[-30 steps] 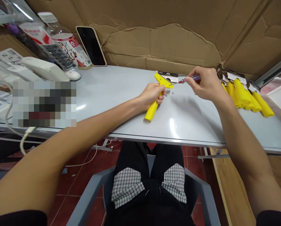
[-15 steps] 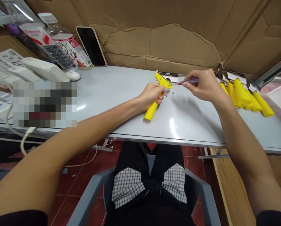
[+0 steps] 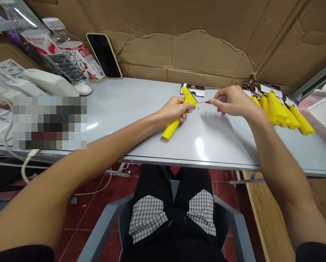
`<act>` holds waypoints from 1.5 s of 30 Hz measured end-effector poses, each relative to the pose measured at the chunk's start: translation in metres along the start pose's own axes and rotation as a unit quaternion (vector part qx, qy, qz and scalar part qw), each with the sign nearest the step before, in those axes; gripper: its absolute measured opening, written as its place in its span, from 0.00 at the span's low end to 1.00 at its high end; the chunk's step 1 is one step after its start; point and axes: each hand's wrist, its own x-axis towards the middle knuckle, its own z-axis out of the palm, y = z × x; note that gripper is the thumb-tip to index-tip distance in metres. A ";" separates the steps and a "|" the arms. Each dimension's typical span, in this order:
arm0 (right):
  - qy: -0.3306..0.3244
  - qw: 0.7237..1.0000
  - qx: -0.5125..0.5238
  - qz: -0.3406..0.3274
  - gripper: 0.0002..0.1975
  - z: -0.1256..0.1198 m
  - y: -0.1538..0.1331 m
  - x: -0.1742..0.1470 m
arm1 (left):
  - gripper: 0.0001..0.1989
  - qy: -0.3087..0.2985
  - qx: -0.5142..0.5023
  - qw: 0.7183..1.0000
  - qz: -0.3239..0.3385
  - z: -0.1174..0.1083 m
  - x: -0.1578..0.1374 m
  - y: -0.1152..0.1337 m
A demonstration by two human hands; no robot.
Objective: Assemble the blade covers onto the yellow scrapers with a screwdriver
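One yellow scraper (image 3: 172, 128) slants lengthwise, head far and rightward, left hand (image 3: 176, 110) clasping its handle. Right hand (image 3: 231, 102) pinches a left-pointing screwdriver (image 3: 208, 102)

We see smooth yellow plastic on the tool (image 3: 170, 130) toward 1 o'clock and a bright metal shaft on the screwdriver (image 3: 208, 102) at 2 o'clock, above a glossy, smooth counter (image 3: 141, 96) that throws back white glare near 4. Matt, creased cardboard (image 3: 206, 54) fills our 12 o'clock. At 10, we find a clear plastic bottle (image 3: 81, 56); at 6, woven cloth trousers (image 3: 148, 214); at 7, a smooth plastic chair (image 3: 106, 225); at 4, grained wood (image 3: 274, 214).
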 end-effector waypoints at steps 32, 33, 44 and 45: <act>0.084 0.990 -0.110 -0.030 0.18 0.042 0.062 0.027 | 0.06 0.064 -0.068 0.992 0.083 -0.003 0.005 0.007; 0.079 0.991 -0.100 -0.041 0.18 0.046 0.056 0.026 | 0.06 0.074 -0.052 0.992 0.093 0.000 0.004 0.004; 0.013 0.992 -0.094 -0.079 0.16 0.068 0.026 0.020 | 0.04 0.087 0.016 0.986 0.140 0.011 -0.005 -0.001; 0.012 0.993 -0.090 -0.076 0.14 0.067 0.025 0.020 | 0.04 0.087 0.016 0.986 0.142 0.011 -0.005 -0.002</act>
